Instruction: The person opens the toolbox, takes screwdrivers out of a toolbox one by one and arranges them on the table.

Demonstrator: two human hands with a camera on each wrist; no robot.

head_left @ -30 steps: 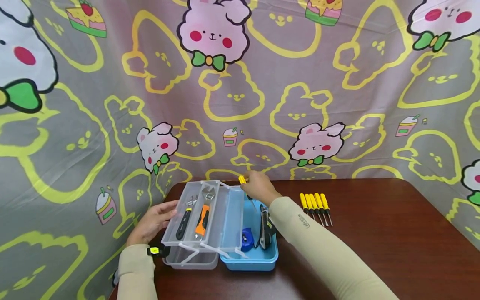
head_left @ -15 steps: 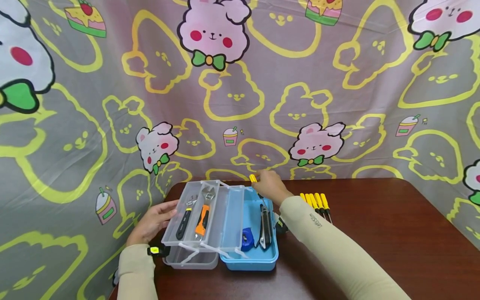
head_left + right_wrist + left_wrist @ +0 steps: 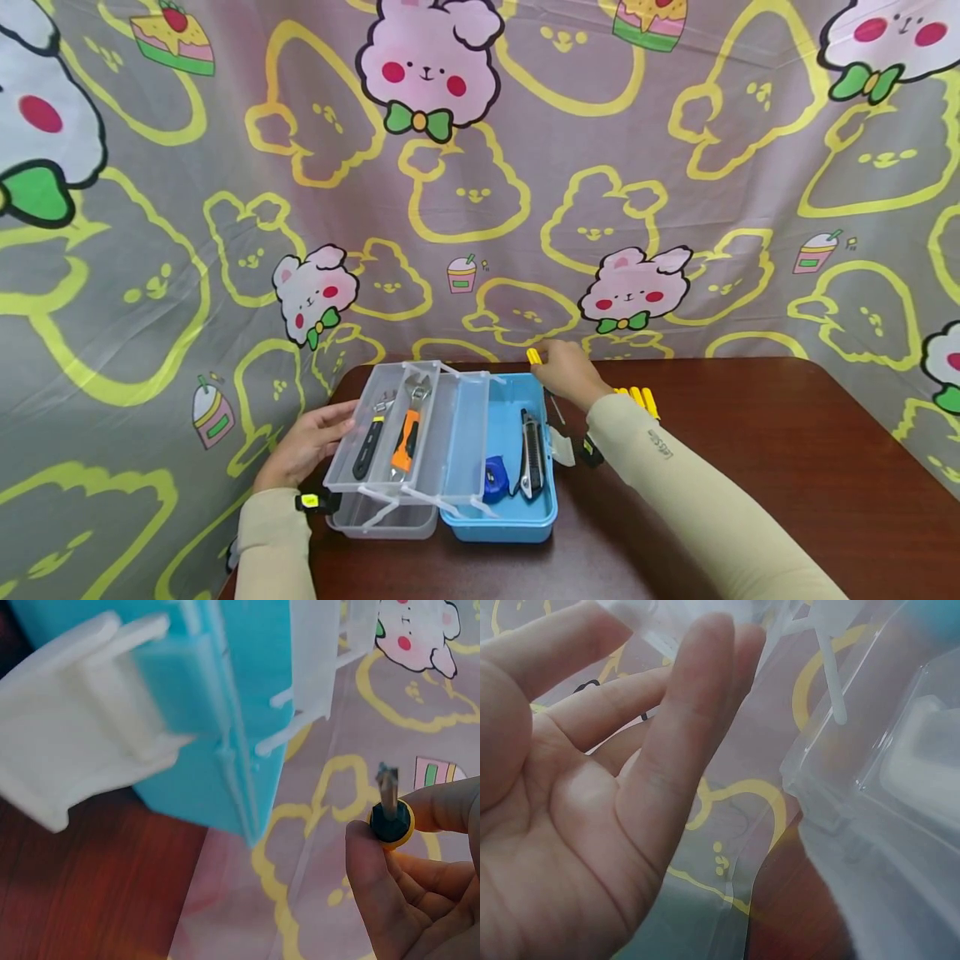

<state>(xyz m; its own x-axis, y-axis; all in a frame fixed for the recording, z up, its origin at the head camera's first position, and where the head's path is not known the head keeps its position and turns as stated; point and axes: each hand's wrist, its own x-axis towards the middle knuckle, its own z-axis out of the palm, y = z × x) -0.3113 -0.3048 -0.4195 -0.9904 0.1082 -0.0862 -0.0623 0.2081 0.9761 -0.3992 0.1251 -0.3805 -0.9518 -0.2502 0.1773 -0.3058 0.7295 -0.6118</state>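
My right hand pinches a screwdriver by its yellow handle, its shaft slanting down just beyond the right wall of the blue toolbox. In the right wrist view the screwdriver points its metal tip toward the camera, between thumb and fingers. At the other side my left hand rests against the raised clear tray, fingers fairly straight. An adjustable wrench with an orange handle and a wrench with a black handle lie in the tray. Inside the toolbox are a utility knife and a blue tape measure.
Several yellow-handled screwdrivers lie on the brown table, partly hidden by the right sleeve. A white latch sticks out from the toolbox's right side. Patterned cloth hangs behind and to the left.
My right hand has carried the screwdriver rightward from over the toolbox to past its right wall, uncovering the utility knife and the latch. The left hand has stayed at the tray.
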